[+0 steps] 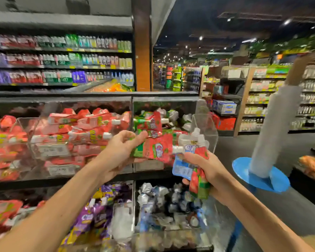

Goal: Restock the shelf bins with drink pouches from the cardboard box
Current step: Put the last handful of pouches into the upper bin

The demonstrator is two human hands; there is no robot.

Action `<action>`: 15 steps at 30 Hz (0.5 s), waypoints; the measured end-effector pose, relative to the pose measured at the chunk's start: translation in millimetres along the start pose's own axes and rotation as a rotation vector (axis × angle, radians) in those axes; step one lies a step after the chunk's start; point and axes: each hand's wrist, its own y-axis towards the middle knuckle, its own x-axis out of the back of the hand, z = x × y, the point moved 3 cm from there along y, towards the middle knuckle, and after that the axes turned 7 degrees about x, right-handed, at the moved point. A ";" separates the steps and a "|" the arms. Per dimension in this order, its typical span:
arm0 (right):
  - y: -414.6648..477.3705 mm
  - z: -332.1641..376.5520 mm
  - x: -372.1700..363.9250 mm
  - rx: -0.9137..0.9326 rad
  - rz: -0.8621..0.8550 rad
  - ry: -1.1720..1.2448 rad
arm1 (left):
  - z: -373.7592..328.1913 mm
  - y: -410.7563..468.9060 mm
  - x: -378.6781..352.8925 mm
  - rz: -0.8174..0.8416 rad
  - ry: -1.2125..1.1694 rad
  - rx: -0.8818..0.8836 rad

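left grip (119, 151) holding red-green pouch (157, 148), likely for matching bin (205, 122) | right grip (209, 171) clutching spare pouches (183, 165) as reserve

Nothing is legible. The logo on the red-and-green pouch (156, 148), the print on the white-and-blue pouch (185, 161) and the paper labels (51, 150) on the front edge of the clear bins (205, 122) are all too blurred to read.
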 end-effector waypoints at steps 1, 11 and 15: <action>2.4 4.2 8.9 -0.002 -0.005 0.025 | -2.7 1.0 -4.9 -0.005 0.007 -0.025; 29.3 36.0 48.5 0.044 -0.042 0.191 | -54.1 54.4 -27.8 -0.196 0.576 -0.362; 31.9 28.9 55.4 0.036 -0.113 0.155 | -41.4 97.9 -18.8 -0.299 0.956 -0.345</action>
